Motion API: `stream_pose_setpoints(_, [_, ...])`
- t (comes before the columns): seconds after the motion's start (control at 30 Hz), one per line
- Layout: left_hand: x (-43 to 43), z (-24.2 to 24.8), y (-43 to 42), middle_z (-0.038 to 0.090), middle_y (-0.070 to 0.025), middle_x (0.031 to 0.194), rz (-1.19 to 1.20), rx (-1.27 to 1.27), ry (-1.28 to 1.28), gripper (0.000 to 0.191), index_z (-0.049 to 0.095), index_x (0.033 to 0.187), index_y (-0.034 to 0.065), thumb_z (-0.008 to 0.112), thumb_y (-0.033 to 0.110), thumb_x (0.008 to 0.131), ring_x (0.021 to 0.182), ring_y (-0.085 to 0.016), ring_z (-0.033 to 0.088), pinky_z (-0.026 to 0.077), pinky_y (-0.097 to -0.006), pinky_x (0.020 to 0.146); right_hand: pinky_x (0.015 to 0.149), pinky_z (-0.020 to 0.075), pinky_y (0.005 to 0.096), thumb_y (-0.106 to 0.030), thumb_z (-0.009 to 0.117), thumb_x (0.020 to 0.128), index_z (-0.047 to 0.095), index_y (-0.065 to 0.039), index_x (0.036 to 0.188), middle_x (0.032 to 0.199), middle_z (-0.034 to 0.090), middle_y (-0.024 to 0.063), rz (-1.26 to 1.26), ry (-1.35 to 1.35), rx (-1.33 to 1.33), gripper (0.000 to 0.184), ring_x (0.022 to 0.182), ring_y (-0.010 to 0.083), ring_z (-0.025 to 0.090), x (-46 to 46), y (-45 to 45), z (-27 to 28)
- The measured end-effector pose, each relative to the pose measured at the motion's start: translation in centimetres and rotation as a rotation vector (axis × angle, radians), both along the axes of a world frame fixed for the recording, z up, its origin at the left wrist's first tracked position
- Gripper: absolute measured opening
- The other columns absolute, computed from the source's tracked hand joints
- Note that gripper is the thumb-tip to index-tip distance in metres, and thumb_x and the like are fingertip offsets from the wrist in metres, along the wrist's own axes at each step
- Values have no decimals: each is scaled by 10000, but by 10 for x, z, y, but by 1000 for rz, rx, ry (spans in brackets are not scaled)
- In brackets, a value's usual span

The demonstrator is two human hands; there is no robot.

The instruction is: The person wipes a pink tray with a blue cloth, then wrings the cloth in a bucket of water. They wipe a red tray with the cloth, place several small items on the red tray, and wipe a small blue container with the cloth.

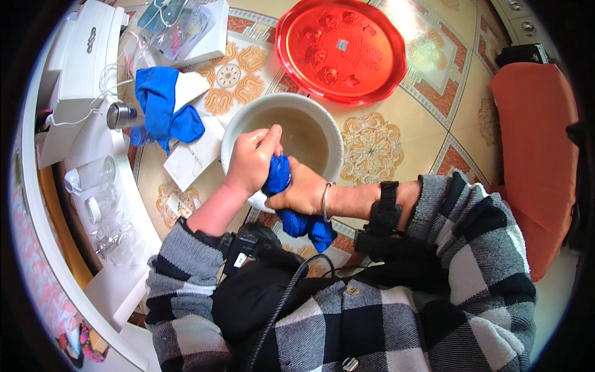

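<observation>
Both my hands grip a wet, bunched blue cloth (pixel 279 174). My left hand (pixel 253 156) is closed around its upper end, over the near left side of a white basin (pixel 337 139). Just below and to the right, my right hand (pixel 302 186) wraps the middle of the cloth at the near rim. The cloth's lower folds hang below my right hand, outside the basin. Cloudy, brownish water (pixel 297 125) stands in the basin. My right wrist wears a metal bangle (pixel 327 201) and, further up, a black strap (pixel 387 204).
Beyond the basin lies a red embossed tray (pixel 344 56) on the tiled floor. To the left are a blue-and-white cloth item (pixel 158 102), a white box (pixel 193 156), a metal-capped bottle (pixel 122 115) and a clear bottle (pixel 95 174). An orange-red padded seat (pixel 534 153) stands at right.
</observation>
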State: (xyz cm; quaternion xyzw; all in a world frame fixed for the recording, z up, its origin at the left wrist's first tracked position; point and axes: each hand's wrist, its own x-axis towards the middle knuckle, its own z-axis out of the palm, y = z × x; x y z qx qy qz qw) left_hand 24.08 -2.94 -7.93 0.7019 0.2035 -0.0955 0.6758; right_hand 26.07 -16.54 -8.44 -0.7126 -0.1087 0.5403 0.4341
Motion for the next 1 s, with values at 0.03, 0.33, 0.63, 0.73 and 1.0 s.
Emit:
stream_pose_setpoints(0.03, [-1,-4,-2,526,-36,641,3,33,0,389,501,622,22,481,257,932,619,-99,471,391,-237,610,800,489,350,-311,752,562,393,88,1133,974,592,249,7,-30,-30,784,919,335,605,-1,-1,-2])
stream_pose_setpoints(0.33, [-6,-26,-13,556,-107,557,30,279,68,389,577,640,-23,527,278,881,533,-182,516,424,-327,558,755,499,336,-250,744,583,368,86,1129,904,597,202,46,-98,-165,743,839,287,618,-8,-1,-10])
stream_pose_setpoints(0.63, [-9,-43,-15,581,-91,628,183,156,98,395,569,650,-14,519,290,897,593,-167,535,440,-302,618,809,484,395,-302,738,605,359,46,1118,960,602,251,214,-210,-252,726,925,372,601,2,0,-10])
stream_pose_setpoints(0.73, [-7,-41,-10,589,-37,752,320,-119,95,380,582,713,16,496,320,925,721,-110,530,425,-259,709,784,493,407,-296,739,606,381,35,1063,929,608,253,320,-327,-224,668,894,381,607,18,-3,-2])
stream_pose_setpoints(1.0, [9,16,1,496,-121,1178,179,-626,380,714,424,1252,96,456,661,817,1122,-261,478,348,-482,962,829,476,393,-262,753,572,406,61,1090,1008,559,259,307,-722,-92,702,941,378,577,71,-31,36])
